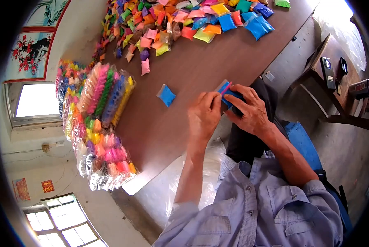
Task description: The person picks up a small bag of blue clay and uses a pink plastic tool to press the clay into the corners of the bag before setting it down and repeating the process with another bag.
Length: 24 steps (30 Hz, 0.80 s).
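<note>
Over the table's near edge, my left hand (pixel 205 113) pinches a small clear packet (pixel 223 86) with blue contents by its left side. The fingers of my right hand (pixel 251 108) close on the same packet from the right. A thin pink strip (pixel 226 88) lies across the packet between my fingertips; what kind of thing it is, I cannot tell. My fingers cover much of the packet. To the left of my hands, a second blue packet (pixel 166 95) lies flat on the brown table (pixel 180 70).
A big heap of colourful packets (pixel 184 20) covers the table's far side. Bundled bags of coloured packets (pixel 104 96) stack up along the left edge. At right is a wooden stool (pixel 332 78) bearing a dark flask (pixel 362 88); a blue chair (pixel 303 144) is beneath me.
</note>
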Available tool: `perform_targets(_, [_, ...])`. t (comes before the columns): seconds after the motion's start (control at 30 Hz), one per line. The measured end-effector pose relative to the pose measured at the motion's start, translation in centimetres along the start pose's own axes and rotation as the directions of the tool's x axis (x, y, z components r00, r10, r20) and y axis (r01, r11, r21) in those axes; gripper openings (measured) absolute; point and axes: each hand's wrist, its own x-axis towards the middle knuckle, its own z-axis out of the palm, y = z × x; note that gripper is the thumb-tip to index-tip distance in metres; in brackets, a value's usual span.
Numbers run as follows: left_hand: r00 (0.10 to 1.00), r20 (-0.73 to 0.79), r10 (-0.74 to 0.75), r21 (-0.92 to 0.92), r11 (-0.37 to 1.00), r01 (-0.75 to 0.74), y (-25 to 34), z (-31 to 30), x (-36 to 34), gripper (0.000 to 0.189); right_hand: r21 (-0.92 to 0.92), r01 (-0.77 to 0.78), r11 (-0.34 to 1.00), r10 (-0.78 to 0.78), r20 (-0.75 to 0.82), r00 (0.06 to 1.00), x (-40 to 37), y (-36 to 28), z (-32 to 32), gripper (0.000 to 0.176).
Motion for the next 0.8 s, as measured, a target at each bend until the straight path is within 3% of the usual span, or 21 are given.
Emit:
perform_targets(0.33, [0.995,0.0,0.096,0.21,0.973,-0.094,-1.9,0.9,3.4,0.008,0.013,0.006,1.0,-0.006,0.003,1.0,-0.2,0.0,-0.1,0.052])
perform_targets(0.47, [0.989,0.036,0.144,0.122,0.982,-0.147,0.0,-0.2,2.4,0.009,0.021,-0.009,1.0,0.009,-0.008,1.0,-0.1,-0.1,-0.1,0.052])
perform_targets(0.53, [0.997,0.06,0.042,0.018,0.999,-0.044,1.2,-0.3,1.2,0.006,0.025,-0.01,1.0,0.01,-0.011,1.0,-0.1,0.0,-0.1,0.052])
perform_targets(0.8, [0.998,0.026,-0.063,0.045,0.997,0.061,-1.8,-0.8,1.1,0.007,0.028,0.006,1.0,-0.006,-0.009,1.0,-0.1,-0.1,-0.3,0.051])
